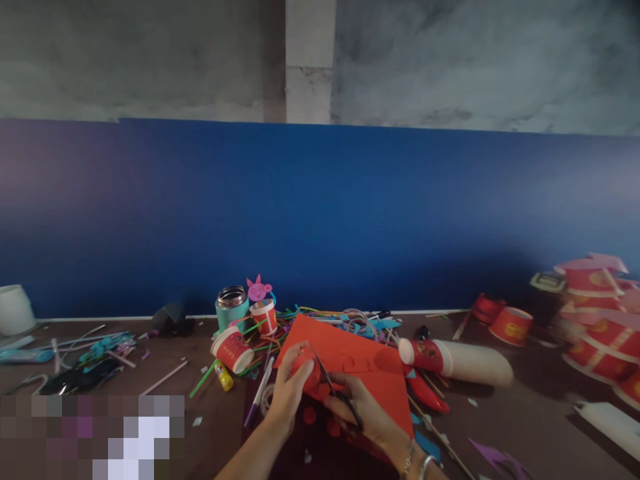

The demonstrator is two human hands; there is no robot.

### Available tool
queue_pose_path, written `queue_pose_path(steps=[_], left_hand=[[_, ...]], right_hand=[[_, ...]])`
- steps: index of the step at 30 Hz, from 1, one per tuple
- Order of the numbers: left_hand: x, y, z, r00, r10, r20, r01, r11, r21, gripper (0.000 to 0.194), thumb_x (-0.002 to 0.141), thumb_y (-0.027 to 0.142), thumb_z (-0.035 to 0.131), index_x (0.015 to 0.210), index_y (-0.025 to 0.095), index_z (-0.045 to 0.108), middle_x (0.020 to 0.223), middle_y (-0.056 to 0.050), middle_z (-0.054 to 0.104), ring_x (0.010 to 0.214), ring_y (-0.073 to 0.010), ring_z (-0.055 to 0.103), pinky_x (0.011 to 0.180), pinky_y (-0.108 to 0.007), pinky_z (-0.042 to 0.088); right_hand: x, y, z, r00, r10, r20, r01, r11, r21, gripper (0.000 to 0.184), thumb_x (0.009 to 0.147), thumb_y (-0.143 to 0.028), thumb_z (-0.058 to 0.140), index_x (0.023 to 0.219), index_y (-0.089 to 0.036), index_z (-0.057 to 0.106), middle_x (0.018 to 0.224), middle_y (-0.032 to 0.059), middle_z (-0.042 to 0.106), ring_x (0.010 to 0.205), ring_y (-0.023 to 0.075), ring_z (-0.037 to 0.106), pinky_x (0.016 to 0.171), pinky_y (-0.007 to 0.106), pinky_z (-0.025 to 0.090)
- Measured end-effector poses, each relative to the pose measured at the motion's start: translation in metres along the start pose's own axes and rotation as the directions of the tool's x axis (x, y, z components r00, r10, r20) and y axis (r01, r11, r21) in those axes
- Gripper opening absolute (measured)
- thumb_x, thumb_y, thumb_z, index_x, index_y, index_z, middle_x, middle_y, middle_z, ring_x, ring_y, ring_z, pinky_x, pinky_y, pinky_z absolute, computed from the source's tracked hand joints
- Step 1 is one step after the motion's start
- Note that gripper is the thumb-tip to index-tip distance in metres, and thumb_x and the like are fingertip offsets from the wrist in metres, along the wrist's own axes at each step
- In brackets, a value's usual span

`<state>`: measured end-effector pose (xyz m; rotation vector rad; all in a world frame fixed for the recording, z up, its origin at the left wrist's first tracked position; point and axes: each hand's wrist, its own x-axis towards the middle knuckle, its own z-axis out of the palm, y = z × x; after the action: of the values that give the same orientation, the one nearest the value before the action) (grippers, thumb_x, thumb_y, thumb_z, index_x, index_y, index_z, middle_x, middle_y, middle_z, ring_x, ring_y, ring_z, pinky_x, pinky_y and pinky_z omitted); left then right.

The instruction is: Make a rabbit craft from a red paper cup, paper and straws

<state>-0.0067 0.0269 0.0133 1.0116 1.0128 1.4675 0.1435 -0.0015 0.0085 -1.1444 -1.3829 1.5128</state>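
A small piece of red paper [313, 378] sits between the hands, above a larger red sheet [360, 355]. The left hand [291, 385] pinches it between thumb and fingers, apparently to steady it beside the scissors [330, 383]. The right hand [367, 410] has its fingers curled round the handles — blades pointing forward, likely for control. A stack of cups [455, 360] lies sideways rightward — perhaps too long to stand safely.

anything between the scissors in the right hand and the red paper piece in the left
Nothing visible: the scissors in the right hand lie right beside the red paper piece in the left hand. The larger red sheet lies beyond, not between them.
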Motion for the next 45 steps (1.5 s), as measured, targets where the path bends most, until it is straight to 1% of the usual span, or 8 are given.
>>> queue_pose_path(steps=[3,7,15,22,32,38,41,45], left_hand=[[0.001,0.0,-0.001,1.0,0.021,0.011,-0.022,1.0,0.017,0.04,0.06,0.034,0.073,0.097,0.018,0.068,0.115,-0.011,0.064,0.116,-0.0303,0.05,0.099,-0.039,0.036],[0.003,0.0,-0.002,0.997,0.058,0.054,-0.062,0.996,0.06,0.035,0.06,0.03,0.073,0.093,0.018,0.07,0.113,-0.01,0.065,0.115,-0.0298,0.051,0.099,-0.038,0.035],[0.002,0.003,-0.001,0.999,0.036,0.033,-0.038,0.998,0.055,0.037,0.058,0.028,0.073,0.093,0.018,0.07,0.111,-0.011,0.066,0.114,-0.0297,0.052,0.098,-0.037,0.036],[-0.001,0.005,0.001,1.0,0.012,0.011,-0.012,1.0,0.002,0.036,0.061,0.031,0.072,0.094,0.018,0.069,0.111,-0.01,0.066,0.111,-0.0292,0.054,0.095,-0.037,0.039],[0.002,0.002,-0.002,0.997,0.02,0.077,-0.025,0.998,0.06,0.038,0.058,0.028,0.072,0.095,0.018,0.069,0.115,-0.01,0.064,0.117,-0.0305,0.049,0.099,-0.038,0.036],[0.008,-0.01,-0.005,0.998,0.009,0.064,-0.012,0.999,0.033,0.041,0.058,0.028,0.07,0.098,0.017,0.068,0.116,-0.011,0.064,0.116,-0.0312,0.051,0.098,-0.039,0.036],[0.006,-0.006,-0.004,0.997,-0.022,0.067,0.02,0.999,0.036,0.041,0.06,0.027,0.069,0.099,0.019,0.067,0.116,-0.01,0.064,0.116,-0.0301,0.051,0.098,-0.039,0.036],[0.0,0.006,-0.002,0.997,-0.038,0.06,0.035,0.998,0.046,0.04,0.061,0.031,0.069,0.099,0.018,0.068,0.118,-0.01,0.063,0.118,-0.03,0.05,0.1,-0.039,0.036]], right_hand=[[-0.001,0.0,0.0,0.999,0.005,0.042,-0.005,1.0,0.006,0.063,0.065,-0.049,0.07,0.112,-0.01,0.054,0.042,-0.0072,0.051,0.032,0.0059,0.041,0.032,0.015,0.026],[-0.002,0.003,0.001,0.998,-0.009,0.057,0.002,0.993,0.121,0.064,0.064,-0.047,0.072,0.114,-0.013,0.051,0.053,-0.0061,0.056,0.037,0.0065,0.048,0.035,0.015,0.031],[-0.001,0.0,-0.001,0.999,-0.001,0.036,0.0,1.0,0.026,0.059,0.066,-0.048,0.07,0.11,-0.011,0.055,0.043,-0.0082,0.049,0.032,0.0054,0.041,0.032,0.015,0.027],[0.0,-0.002,-0.002,0.999,-0.017,0.036,0.017,1.0,-0.015,0.065,0.063,-0.051,0.072,0.111,-0.011,0.055,0.043,-0.0083,0.048,0.033,0.0057,0.04,0.033,0.015,0.027],[-0.007,-0.008,0.003,0.997,0.022,0.07,-0.031,0.992,0.125,0.066,0.061,-0.05,0.074,0.11,-0.011,0.054,0.048,-0.0059,0.054,0.035,0.007,0.047,0.033,0.016,0.029],[-0.008,-0.005,0.0,0.998,0.034,0.054,-0.04,0.993,0.108,0.063,0.064,-0.049,0.072,0.111,-0.012,0.054,0.043,-0.0101,0.045,0.033,0.0052,0.039,0.033,0.015,0.027],[-0.007,-0.006,0.0,0.999,-0.005,0.041,0.001,0.996,0.09,0.058,0.065,-0.046,0.072,0.109,-0.012,0.055,0.045,-0.01,0.046,0.034,0.0039,0.037,0.033,0.015,0.027],[-0.006,-0.006,0.0,0.998,0.011,0.059,-0.013,0.999,0.042,0.057,0.066,-0.045,0.069,0.109,-0.011,0.055,0.041,-0.0098,0.045,0.033,0.005,0.037,0.033,0.015,0.025]])
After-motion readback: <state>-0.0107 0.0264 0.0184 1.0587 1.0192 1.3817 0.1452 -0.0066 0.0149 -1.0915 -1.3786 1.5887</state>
